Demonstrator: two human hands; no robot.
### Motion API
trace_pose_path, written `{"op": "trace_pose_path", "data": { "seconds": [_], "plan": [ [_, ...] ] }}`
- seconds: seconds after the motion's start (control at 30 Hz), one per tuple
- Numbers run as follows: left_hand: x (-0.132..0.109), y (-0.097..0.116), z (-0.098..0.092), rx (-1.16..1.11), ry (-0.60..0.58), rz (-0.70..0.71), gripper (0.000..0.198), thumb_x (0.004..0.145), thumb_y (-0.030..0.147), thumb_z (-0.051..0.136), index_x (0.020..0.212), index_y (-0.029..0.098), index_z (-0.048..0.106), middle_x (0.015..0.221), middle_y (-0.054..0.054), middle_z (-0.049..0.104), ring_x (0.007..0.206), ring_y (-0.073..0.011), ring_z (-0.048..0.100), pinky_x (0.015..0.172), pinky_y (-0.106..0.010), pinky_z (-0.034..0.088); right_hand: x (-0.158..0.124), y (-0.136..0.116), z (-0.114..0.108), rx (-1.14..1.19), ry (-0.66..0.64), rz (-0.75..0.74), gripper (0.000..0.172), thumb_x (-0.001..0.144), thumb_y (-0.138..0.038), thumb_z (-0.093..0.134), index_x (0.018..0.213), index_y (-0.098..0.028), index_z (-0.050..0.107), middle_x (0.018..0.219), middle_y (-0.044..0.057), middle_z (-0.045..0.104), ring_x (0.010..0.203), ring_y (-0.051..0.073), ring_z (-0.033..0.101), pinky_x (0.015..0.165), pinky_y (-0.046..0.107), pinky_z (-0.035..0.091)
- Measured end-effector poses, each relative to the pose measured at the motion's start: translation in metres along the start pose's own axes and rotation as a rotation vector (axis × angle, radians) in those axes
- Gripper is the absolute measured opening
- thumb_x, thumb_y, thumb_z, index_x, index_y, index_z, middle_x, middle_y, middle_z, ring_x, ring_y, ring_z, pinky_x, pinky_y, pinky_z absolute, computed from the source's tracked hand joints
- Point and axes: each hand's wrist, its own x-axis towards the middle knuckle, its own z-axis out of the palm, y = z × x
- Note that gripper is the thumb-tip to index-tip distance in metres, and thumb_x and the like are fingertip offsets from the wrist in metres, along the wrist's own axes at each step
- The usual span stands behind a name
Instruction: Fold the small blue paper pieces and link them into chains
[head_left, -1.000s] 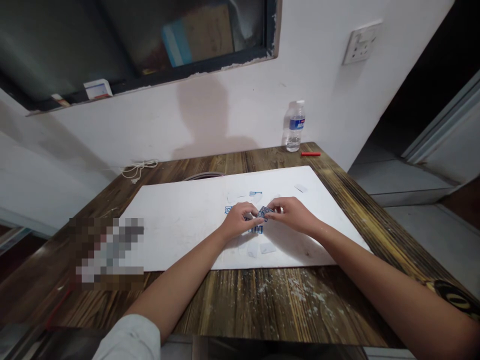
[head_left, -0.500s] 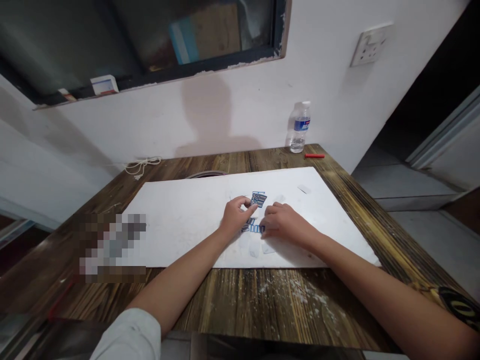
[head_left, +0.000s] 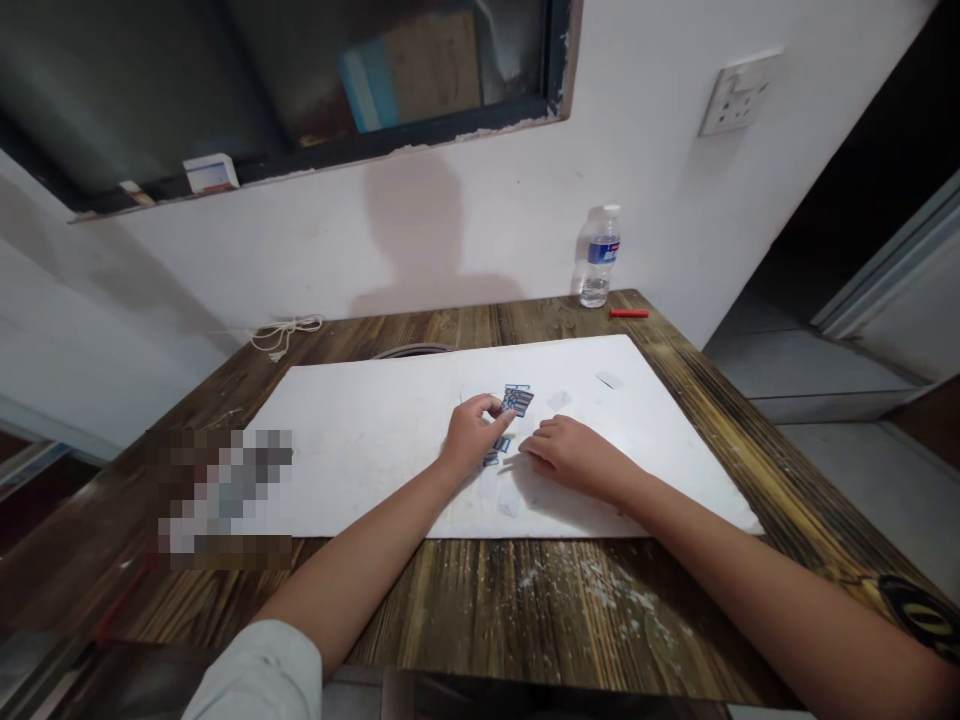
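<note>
My left hand (head_left: pixel 472 430) is above a white board, thumb and fingers pinching a small fan of cards (head_left: pixel 517 401) with dark and blue stripes. More blue-marked pieces (head_left: pixel 496 452) lie on the board just below that hand, partly hidden by it. To the right, my right hand (head_left: pixel 566 455) has its fingers closed on a thin pale slip (head_left: pixel 513 463), whose edge sticks out to the left at the fingertips. Pale slips lie around the hands, one at the near side (head_left: pixel 508 502) and one beyond the right hand (head_left: pixel 559 399).
The white board (head_left: pixel 352 450) rests on a dark wooden table (head_left: pixel 420 600) with white crumbs near its front. A water bottle (head_left: pixel 600 258) and a red stick-like object (head_left: pixel 628 313) stand and lie at the back right. A white cord (head_left: pixel 285 330) lies at the back left.
The blue-outlined row beside my right fingertips no longer shows; a pale slip is there instead. My right fingers have shifted slightly. My left hand keeps its cards in place.
</note>
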Motion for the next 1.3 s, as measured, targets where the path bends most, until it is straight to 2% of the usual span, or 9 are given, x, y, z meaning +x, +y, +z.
{"op": "trace_pose_path", "data": {
  "seconds": [0.17, 0.3, 0.43, 0.57, 0.67, 0.8, 1.1, 1.3],
  "plan": [
    [0.0, 0.0, 0.0, -0.031, -0.012, -0.059, 0.02, 0.078, 0.035, 0.065, 0.069, 0.017, 0.061, 0.071, 0.001, 0.061, 0.068, -0.0138, 0.055, 0.061, -0.024, 0.04, -0.002, 0.008, 0.003, 0.226, 0.261, 0.134, 0.019, 0.085, -0.01, 0.056, 0.093, -0.018, 0.071, 0.08, 0.005, 0.071, 0.074, 0.018, 0.063, 0.068, 0.027, 0.045],
    [0.001, -0.003, 0.001, -0.04, 0.005, -0.077, 0.022, 0.078, 0.035, 0.065, 0.067, 0.017, 0.06, 0.069, 0.002, 0.059, 0.067, -0.0133, 0.054, 0.062, -0.024, 0.04, -0.002, 0.014, 0.003, 0.411, 0.465, 0.107, 0.023, 0.089, -0.014, 0.055, 0.101, -0.023, 0.071, 0.092, 0.003, 0.075, 0.08, 0.016, 0.068, 0.071, 0.027, 0.05],
    [0.002, -0.004, 0.001, -0.061, -0.004, -0.087, 0.024, 0.077, 0.038, 0.065, 0.067, 0.017, 0.059, 0.065, 0.002, 0.057, 0.064, -0.0127, 0.051, 0.061, -0.024, 0.039, -0.001, 0.017, 0.0, 0.473, 0.539, 0.076, 0.023, 0.093, -0.019, 0.053, 0.108, -0.025, 0.069, 0.096, 0.003, 0.075, 0.083, 0.016, 0.07, 0.073, 0.028, 0.052],
    [0.002, -0.003, 0.0, -0.117, -0.039, -0.081, 0.028, 0.077, 0.042, 0.066, 0.067, 0.017, 0.059, 0.065, 0.001, 0.056, 0.064, -0.0132, 0.052, 0.061, -0.025, 0.041, -0.001, 0.018, -0.001, 0.478, 0.607, 0.1, 0.014, 0.089, -0.027, 0.062, 0.098, -0.023, 0.071, 0.09, 0.004, 0.075, 0.08, 0.017, 0.07, 0.071, 0.028, 0.053],
    [0.002, -0.003, 0.0, -0.163, -0.098, -0.075, 0.027, 0.076, 0.042, 0.066, 0.067, 0.017, 0.06, 0.067, 0.0, 0.058, 0.065, -0.0135, 0.053, 0.062, -0.026, 0.042, -0.002, 0.018, -0.001, 0.483, 0.632, 0.169, 0.01, 0.088, -0.024, 0.06, 0.088, -0.022, 0.07, 0.084, 0.002, 0.075, 0.077, 0.016, 0.069, 0.07, 0.028, 0.053],
    [0.002, -0.003, 0.001, -0.197, -0.151, -0.077, 0.029, 0.075, 0.043, 0.068, 0.066, 0.018, 0.059, 0.067, 0.0, 0.057, 0.064, -0.0132, 0.054, 0.061, -0.026, 0.044, -0.003, 0.018, -0.001, 0.472, 0.624, 0.269, 0.012, 0.087, -0.019, 0.057, 0.084, -0.022, 0.068, 0.082, 0.001, 0.073, 0.073, 0.016, 0.067, 0.069, 0.028, 0.052],
    [0.002, -0.002, 0.0, -0.237, -0.158, -0.117, 0.034, 0.073, 0.049, 0.07, 0.065, 0.018, 0.058, 0.065, 0.0, 0.055, 0.06, -0.0117, 0.052, 0.055, -0.025, 0.043, -0.005, 0.016, -0.005, 0.361, 0.602, 0.21, 0.014, 0.082, -0.011, 0.054, 0.084, -0.02, 0.065, 0.079, 0.002, 0.069, 0.072, 0.016, 0.062, 0.066, 0.026, 0.047],
    [0.001, -0.002, 0.001, -0.19, -0.162, -0.091, 0.031, 0.075, 0.044, 0.069, 0.065, 0.018, 0.058, 0.065, 0.0, 0.057, 0.062, -0.0125, 0.054, 0.059, -0.025, 0.044, -0.006, 0.015, -0.005, 0.283, 0.615, 0.186, 0.015, 0.085, -0.011, 0.053, 0.084, -0.019, 0.066, 0.081, 0.005, 0.068, 0.074, 0.017, 0.061, 0.067, 0.027, 0.047]
  ]
}}
